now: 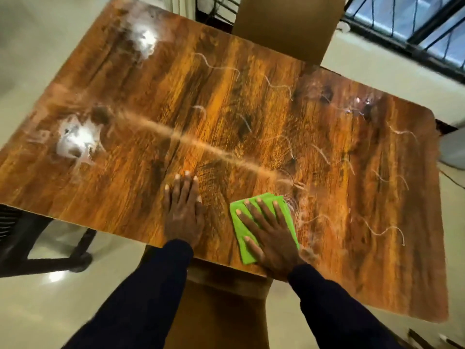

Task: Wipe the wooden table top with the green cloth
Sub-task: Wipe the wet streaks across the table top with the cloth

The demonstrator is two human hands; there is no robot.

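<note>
At the far left, we note a black chair frame (37,248) standing on the pale floor (37,46), partly under the wooden table top (251,96). On the left part of the top we record two bright white glare patches (78,141).

Near the front edge, left of centre, the left hand (183,212) lies palm down on the bare wood. Its fingers are straight and close together, and it holds nothing.

Just to its right, apart from it, the folded green cloth (241,233) lies flat on the top at the front edge. The right hand (274,238) presses on the cloth with straight, spread fingers, not curled round it.

Further right, we observe thin white wavy streaks (385,230) across the wood. A dark window grille (415,26) occupies the upper right corner.
</note>
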